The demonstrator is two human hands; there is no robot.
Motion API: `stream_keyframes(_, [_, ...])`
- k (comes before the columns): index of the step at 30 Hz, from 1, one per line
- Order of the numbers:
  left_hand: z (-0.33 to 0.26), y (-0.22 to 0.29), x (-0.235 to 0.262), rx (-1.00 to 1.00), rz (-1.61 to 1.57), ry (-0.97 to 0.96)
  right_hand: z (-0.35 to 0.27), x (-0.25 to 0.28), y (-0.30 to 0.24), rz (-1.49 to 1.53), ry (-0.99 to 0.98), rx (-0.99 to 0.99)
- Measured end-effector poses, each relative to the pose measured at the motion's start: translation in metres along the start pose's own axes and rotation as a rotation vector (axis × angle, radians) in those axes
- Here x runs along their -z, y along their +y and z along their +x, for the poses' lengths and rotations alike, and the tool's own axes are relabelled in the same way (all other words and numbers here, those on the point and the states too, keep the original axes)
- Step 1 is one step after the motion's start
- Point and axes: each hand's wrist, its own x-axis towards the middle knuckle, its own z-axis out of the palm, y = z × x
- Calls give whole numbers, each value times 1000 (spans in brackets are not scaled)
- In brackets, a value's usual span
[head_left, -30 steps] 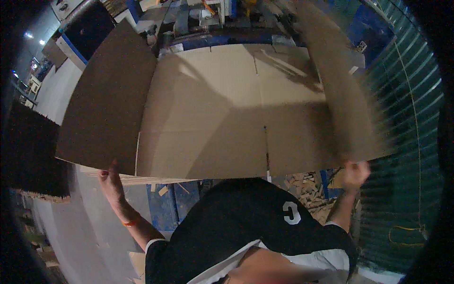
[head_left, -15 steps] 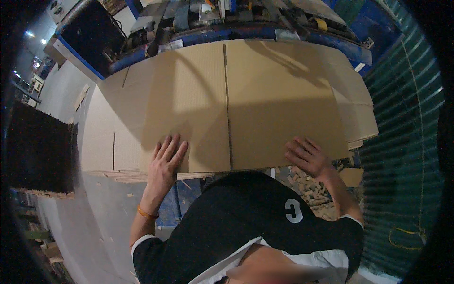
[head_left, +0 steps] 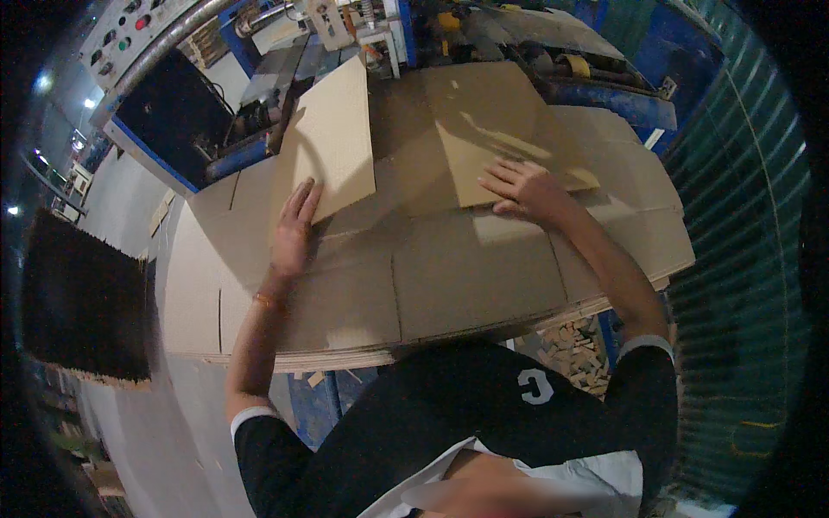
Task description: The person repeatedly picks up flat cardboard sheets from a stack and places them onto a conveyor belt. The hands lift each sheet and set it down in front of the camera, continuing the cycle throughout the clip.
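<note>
A brown cardboard sheet (head_left: pixel 488 129) lies against the machine's front, its left panel (head_left: pixel 337 142) tilted up along a middle crease. My left hand (head_left: pixel 298 229) rests its outstretched fingers on the lower left edge of that raised panel. On the right panel, near its lower edge, my right hand (head_left: pixel 527 192) lies flat with its fingers spread. Beneath is a stack of flat cardboard blanks (head_left: pixel 475 268) with creases and slots. My right palm and thumb are partly hidden from above.
The blue machine (head_left: pixel 617 104) with rollers and belts stands just beyond the stack. A control panel (head_left: pixel 129 39) with buttons is at upper left. Cardboard scraps (head_left: pixel 570 354) lie below the stack's front edge. A green corrugated wall (head_left: pixel 734 259) runs along the right; a dark stack (head_left: pixel 86 298) stands left.
Both hands have moved forward with the top cardboard sheet, toward the machine. Its left panel has risen, and the blanks under it have come into view.
</note>
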Motion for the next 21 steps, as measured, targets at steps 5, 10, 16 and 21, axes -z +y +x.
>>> stream_keyframes(5, [66,-18,-30,214,106,-41,50,-17,18,3,0,-291])
stream_keyframes(10, [41,-24,-22,194,208,68,40,-4,0,-166,-54,-507])
stream_keyframes(16, [-142,-116,61,832,279,653,-52,169,-103,753,485,-112])
stream_keyframes(21, [-267,-194,80,1236,576,417,-73,236,-190,685,523,263])
